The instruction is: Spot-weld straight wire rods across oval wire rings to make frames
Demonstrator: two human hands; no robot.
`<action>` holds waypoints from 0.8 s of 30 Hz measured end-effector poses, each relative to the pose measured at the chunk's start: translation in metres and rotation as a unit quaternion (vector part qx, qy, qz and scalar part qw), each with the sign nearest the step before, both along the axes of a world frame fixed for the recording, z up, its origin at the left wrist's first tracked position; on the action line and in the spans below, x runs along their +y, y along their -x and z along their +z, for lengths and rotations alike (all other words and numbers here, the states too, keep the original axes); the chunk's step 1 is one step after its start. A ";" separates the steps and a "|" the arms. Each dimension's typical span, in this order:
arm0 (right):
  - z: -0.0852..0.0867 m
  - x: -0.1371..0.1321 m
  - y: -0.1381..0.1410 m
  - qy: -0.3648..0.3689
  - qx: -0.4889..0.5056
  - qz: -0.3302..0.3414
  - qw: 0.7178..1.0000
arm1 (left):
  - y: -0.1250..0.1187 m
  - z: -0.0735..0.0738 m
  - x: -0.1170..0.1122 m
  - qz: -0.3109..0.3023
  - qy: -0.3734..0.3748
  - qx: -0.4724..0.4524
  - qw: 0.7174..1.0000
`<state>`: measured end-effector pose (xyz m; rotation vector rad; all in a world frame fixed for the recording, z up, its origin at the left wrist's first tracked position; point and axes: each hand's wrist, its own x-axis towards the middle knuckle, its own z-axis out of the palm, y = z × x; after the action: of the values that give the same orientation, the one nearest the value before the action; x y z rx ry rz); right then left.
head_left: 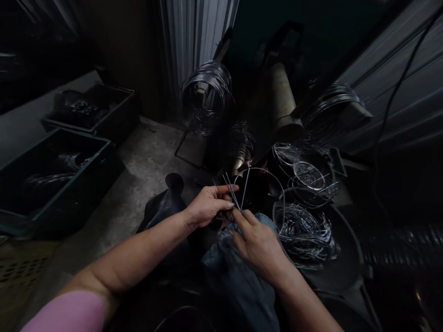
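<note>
Both hands meet in the middle of the head view, around a thin metal wire piece [245,186] with straight ends and a curved loop. My left hand [210,205] pinches the straight ends between thumb and fingers, its index finger stretched along them. Close against it, my right hand [254,237] has its fingers closed at the bottom of the same wire, where the strands come together. The wire's loop arcs over to the right of the hands. Fingertips hide the exact place where the strands join. Below the right hand lies blue denim cloth [242,281].
Coiled wire [207,94] hangs on a stand ahead, with another coil [332,106] at the right. A round tub [355,240] holds bent wire pieces [306,233]. Dark crates [62,182] stand at the left on a concrete floor [148,150]. A metal tube [284,92] sticks out ahead.
</note>
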<state>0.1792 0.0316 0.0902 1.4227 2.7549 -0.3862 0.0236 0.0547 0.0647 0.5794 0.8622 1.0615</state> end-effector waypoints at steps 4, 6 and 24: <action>0.007 0.007 0.002 0.004 0.009 0.004 1.000 | 0.001 0.004 0.006 0.001 -0.010 -0.006 1.000; 0.009 0.008 0.002 0.005 0.013 0.003 1.000 | 0.001 0.004 0.008 -0.001 -0.013 -0.008 1.000; 0.008 -0.023 -0.020 -0.148 0.089 0.088 0.981 | 0.019 -0.001 -0.007 -0.002 -0.003 0.025 1.000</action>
<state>0.1992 0.0088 0.0984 1.2307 3.1635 -0.1046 0.0050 0.0475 0.0640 0.6150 0.9021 1.0491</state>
